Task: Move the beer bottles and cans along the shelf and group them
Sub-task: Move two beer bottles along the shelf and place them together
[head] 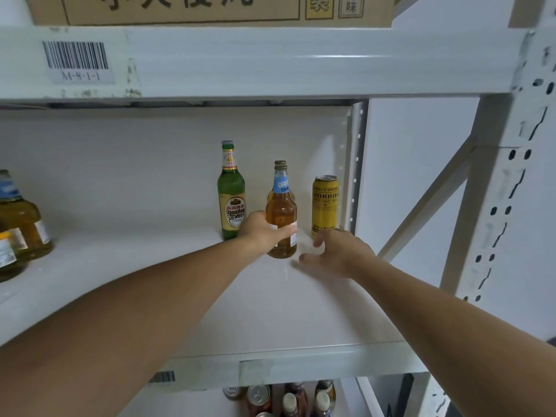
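On the white shelf, three drinks stand near the back right. A green Yanjing beer bottle is upright at the left. An amber bottle with a blue neck label stands in the middle, and my left hand is wrapped around its lower body. A yellow can stands at the right by the rear post. My right hand hovers just in front of the can with fingers spread, holding nothing. More amber bottles stand at the shelf's far left edge.
A steel beam with a barcode label runs overhead, carrying a cardboard box. Perforated uprights and a diagonal brace stand at the right. Bottles and cans sit on the shelf below.
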Tool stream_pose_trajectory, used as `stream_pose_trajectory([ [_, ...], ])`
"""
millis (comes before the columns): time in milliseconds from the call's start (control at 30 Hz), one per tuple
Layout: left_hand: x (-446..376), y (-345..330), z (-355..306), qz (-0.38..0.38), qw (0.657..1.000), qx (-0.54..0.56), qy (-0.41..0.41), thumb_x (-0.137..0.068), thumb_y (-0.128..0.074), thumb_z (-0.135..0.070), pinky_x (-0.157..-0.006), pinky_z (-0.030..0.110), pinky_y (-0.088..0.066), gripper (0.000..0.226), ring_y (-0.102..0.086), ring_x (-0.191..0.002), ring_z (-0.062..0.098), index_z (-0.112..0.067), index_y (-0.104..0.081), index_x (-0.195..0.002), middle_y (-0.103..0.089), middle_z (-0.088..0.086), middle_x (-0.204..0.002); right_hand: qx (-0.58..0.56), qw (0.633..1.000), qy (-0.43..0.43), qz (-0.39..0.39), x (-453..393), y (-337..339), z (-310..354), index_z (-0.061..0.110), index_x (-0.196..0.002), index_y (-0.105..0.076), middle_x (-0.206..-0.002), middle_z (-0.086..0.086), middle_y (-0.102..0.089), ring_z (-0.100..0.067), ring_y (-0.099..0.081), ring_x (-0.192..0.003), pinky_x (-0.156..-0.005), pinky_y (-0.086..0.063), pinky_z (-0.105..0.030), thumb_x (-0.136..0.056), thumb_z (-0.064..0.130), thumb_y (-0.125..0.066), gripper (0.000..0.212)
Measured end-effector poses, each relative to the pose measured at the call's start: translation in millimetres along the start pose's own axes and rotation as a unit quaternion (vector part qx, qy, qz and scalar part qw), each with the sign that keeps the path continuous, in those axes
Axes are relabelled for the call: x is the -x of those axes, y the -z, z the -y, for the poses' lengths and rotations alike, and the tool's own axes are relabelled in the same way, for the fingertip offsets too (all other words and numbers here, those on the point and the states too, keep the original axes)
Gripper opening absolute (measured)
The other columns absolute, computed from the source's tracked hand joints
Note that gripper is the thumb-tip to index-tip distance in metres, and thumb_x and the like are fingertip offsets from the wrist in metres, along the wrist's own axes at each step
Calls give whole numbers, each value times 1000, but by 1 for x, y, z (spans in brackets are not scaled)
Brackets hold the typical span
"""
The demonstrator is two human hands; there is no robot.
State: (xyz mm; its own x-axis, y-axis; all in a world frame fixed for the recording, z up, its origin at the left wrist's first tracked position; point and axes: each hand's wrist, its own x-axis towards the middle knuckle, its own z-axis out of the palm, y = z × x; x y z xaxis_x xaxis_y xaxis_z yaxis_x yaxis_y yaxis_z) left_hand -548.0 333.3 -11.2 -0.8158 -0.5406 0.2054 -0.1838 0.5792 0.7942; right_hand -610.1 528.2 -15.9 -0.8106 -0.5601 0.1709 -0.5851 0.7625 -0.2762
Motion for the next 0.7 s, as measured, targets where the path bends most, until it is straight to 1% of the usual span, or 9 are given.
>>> stream_pose_trajectory([
  [67,2,3,3,6,1000,-6,5,-79,-87,-65,-95,38,-61,62,-72,-113,23,-27,-74,-127,-77,-2,-123,-4,1000,5,-5,6,1,3,32,-125,-62,-124,5,-63,-21,-63,-108,-86,-56,-40,-83,80,-65,64],
  [100,4,5,4,10,1000,-8,10,-72,-86,-71,-97,39,-61,76,-72,-116,23,-27,-72,-132,-76,-2,-128,-8,1000,10,-6,9,1,4,32,-124,-62,-124,5,-64,-21,-63,-108,-88,-58,-41,-83,79,-65,62],
  [167,11,11,8,19,999,-27,23,-62,-87,-77,-106,40,-57,109,-66,-131,25,-24,-57,-153,-67,1,-149,-21,1000,20,2,15,-1,6,31,-122,-62,-121,7,-64,-20,-64,-107,-90,-59,-42,-83,78,-67,61],
  [200,17,15,10,22,999,-38,26,-68,-89,-72,-111,41,-52,117,-60,-141,28,-22,-44,-164,-58,3,-160,-27,999,23,6,19,-2,7,31,-124,-62,-120,7,-64,-20,-64,-107,-90,-59,-42,-83,78,-67,62],
  [267,26,30,20,32,998,-56,20,-83,-89,-57,-119,44,-46,113,-50,-152,30,-21,-29,-171,-45,4,-170,-37,999,35,13,23,-6,13,32,-128,-63,-117,7,-64,-20,-64,-108,-92,-58,-40,-83,78,-68,64],
  [433,56,91,51,40,985,-164,-21,-93,-81,-46,-110,30,-47,73,-60,-133,15,-21,-54,-156,-62,-4,-147,-45,994,89,43,23,-12,46,33,-129,-69,-121,3,-70,-22,-66,-109,-99,-58,-42,-85,75,-68,61],
  [500,70,123,62,28,972,-232,-17,-99,-76,-45,-110,31,-47,63,-60,-135,18,-19,-58,-154,-63,-1,-147,-50,991,109,61,19,-14,61,32,-120,-72,-113,2,-71,-22,-65,-104,-96,-58,-42,-85,75,-67,55],
  [567,85,151,71,24,964,-266,-9,-100,-74,-46,-116,36,-48,62,-61,-137,20,-19,-60,-154,-62,1,-151,-55,989,118,69,17,-15,73,30,-113,-68,-105,4,-68,-22,-64,-102,-90,-56,-40,-86,75,-67,53],
  [700,122,209,100,38,949,-313,8,-99,-74,-50,-113,33,-49,62,-61,-138,17,-25,-60,-154,-61,-5,-153,-93,984,133,68,21,-19,112,31,-136,-63,-126,1,-67,-24,-64,-112,-97,-57,-42,-86,74,-70,67],
])
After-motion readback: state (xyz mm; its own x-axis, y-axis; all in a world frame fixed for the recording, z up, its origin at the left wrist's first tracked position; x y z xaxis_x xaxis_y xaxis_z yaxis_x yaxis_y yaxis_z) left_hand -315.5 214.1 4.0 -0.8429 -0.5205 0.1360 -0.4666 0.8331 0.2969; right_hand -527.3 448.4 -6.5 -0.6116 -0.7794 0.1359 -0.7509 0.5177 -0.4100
